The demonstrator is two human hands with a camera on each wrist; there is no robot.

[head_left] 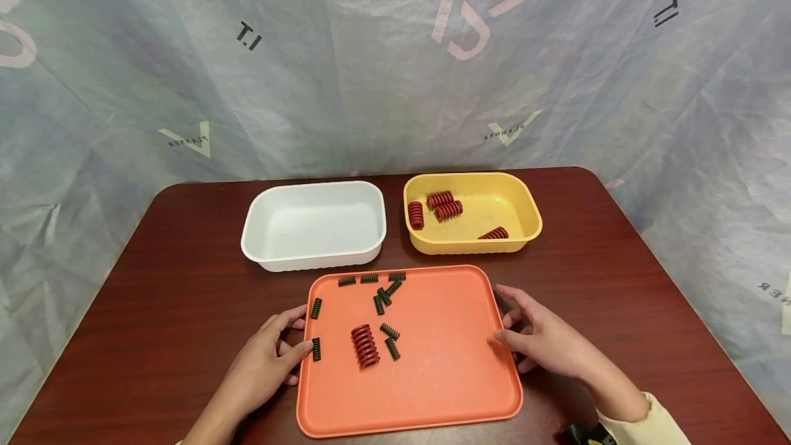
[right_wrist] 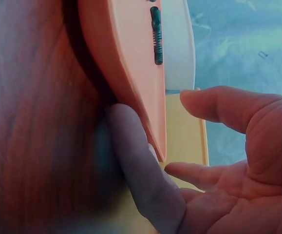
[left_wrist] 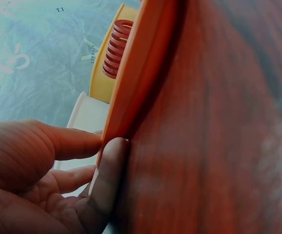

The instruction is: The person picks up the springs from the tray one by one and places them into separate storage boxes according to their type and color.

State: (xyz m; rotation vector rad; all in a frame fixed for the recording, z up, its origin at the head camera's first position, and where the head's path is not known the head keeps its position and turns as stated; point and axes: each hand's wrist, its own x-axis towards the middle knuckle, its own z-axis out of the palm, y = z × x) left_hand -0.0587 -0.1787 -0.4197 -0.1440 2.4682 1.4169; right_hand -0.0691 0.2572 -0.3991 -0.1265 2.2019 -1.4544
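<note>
An orange tray [head_left: 445, 342] lies near the table's front. On it are a large red coil spring [head_left: 364, 346], left of centre, and several small dark green springs [head_left: 369, 279] scattered over the left half and along the far rim. My left hand [head_left: 266, 359] pinches the tray's left edge, thumb on the rim beside a green spring [head_left: 316, 349], a finger underneath, as the left wrist view shows. At the right edge, fingers of my right hand [head_left: 550, 342] touch the tray from the side and below. In the right wrist view its thumb [right_wrist: 214, 105] stands apart from the rim.
Behind the tray, a white bin [head_left: 315, 261] stands at left and a yellow bin [head_left: 469, 246] at right. Several red springs [head_left: 440, 199] lie in the yellow one. Printed sheeting [head_left: 371, 88] hangs behind the dark wooden table [head_left: 154, 307]. A dark object [head_left: 587, 435] shows by the right sleeve.
</note>
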